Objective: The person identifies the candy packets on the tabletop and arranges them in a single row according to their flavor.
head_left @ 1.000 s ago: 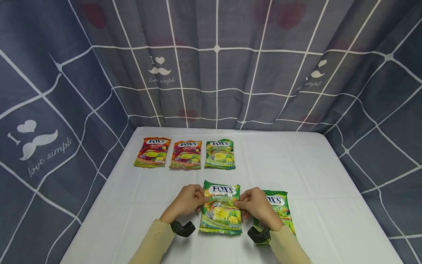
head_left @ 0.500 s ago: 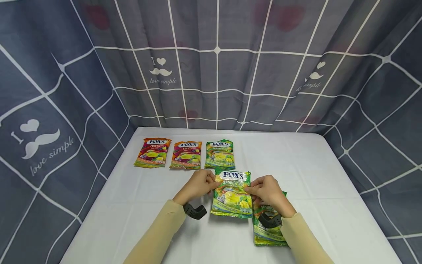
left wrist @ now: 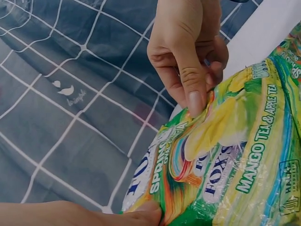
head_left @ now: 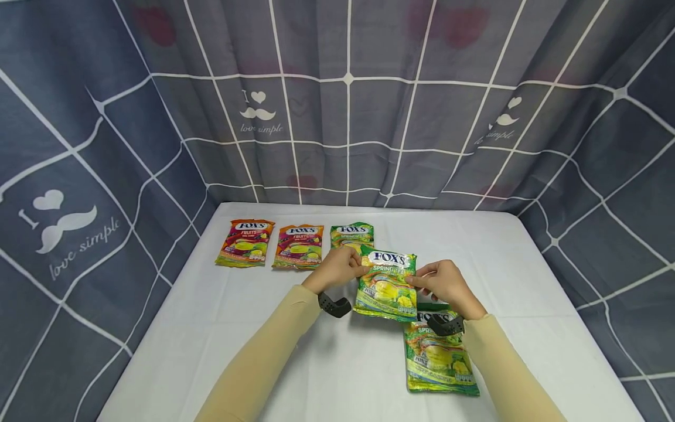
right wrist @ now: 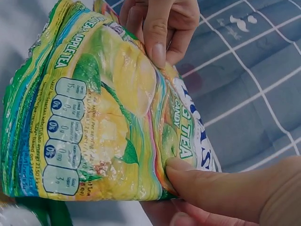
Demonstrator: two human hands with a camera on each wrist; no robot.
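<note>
Both hands hold a green and yellow Fox's Spring Tea candy bag (head_left: 387, 287) by its sides, raised over the table. My left hand (head_left: 338, 268) pinches its left edge, thumb on the front. On the opposite edge, my right hand (head_left: 444, 284) pinches the bag between thumb and fingers, as the right wrist view also shows with the right thumb (right wrist: 202, 181). Part of another Spring Tea bag (head_left: 352, 233) behind is covered by the held bag and left hand. Below the right wrist lie more Spring Tea bags (head_left: 440, 363), stacked and partly covered by the wrist camera.
Two orange-red Fox's Fruits bags, one at the far left (head_left: 245, 243) and one beside it (head_left: 298, 247), lie in a row at the table's back. A white cloth covers the table (head_left: 221, 351). Grey checked curtains (head_left: 316, 111) hang behind and at both sides.
The hands have lifted the Spring Tea bag and carried it right and toward the back. It now overlaps the back Spring Tea bag, and more of the stack at the right shows.
</note>
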